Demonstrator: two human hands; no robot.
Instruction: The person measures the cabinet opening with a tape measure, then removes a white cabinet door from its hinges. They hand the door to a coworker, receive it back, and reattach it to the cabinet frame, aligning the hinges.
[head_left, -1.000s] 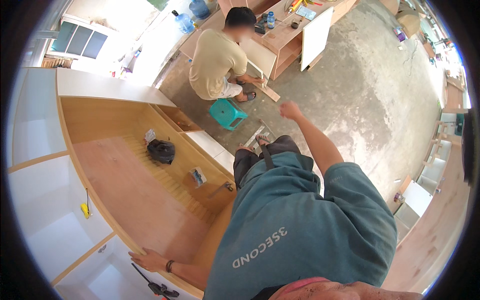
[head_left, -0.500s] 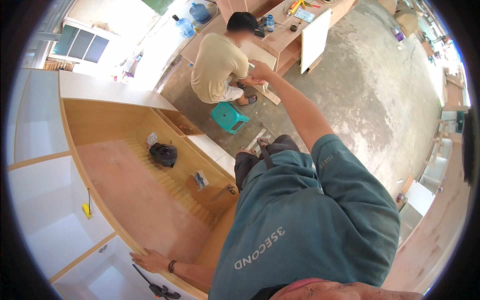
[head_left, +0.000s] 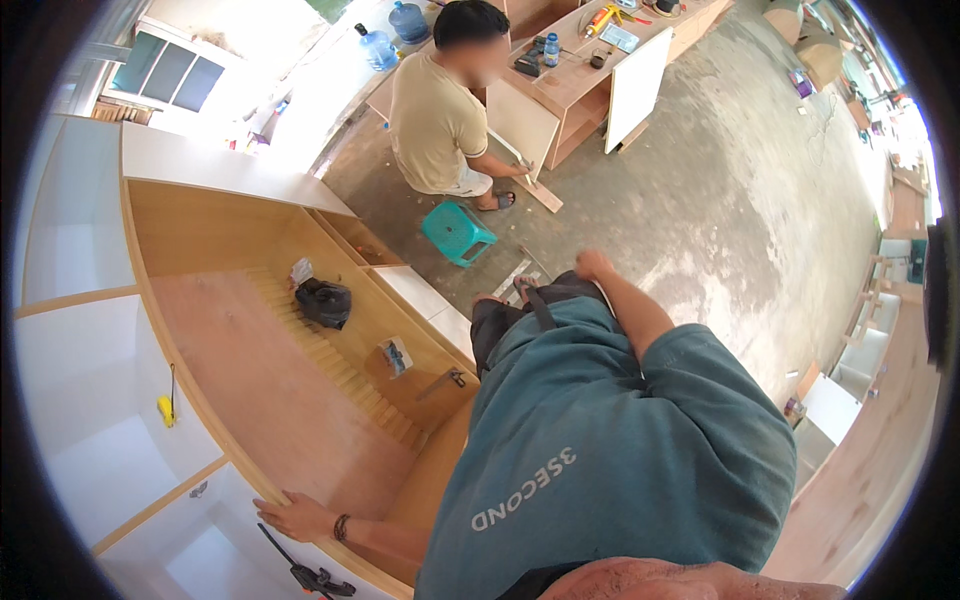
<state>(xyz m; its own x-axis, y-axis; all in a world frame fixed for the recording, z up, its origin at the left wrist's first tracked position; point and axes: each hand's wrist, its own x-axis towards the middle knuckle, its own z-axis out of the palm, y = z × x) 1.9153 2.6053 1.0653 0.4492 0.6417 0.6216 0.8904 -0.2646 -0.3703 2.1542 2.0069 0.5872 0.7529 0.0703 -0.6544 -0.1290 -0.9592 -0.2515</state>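
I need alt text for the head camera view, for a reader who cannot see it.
Seen from above, a person's left hand rests on the edge of a large open wooden cabinet, while the right hand hangs closed over the concrete floor. Another person crouches beside a teal plastic stool.

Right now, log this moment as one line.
left hand: resting on cabinet edge | right hand: empty, by thigh | black bag: inside cabinet
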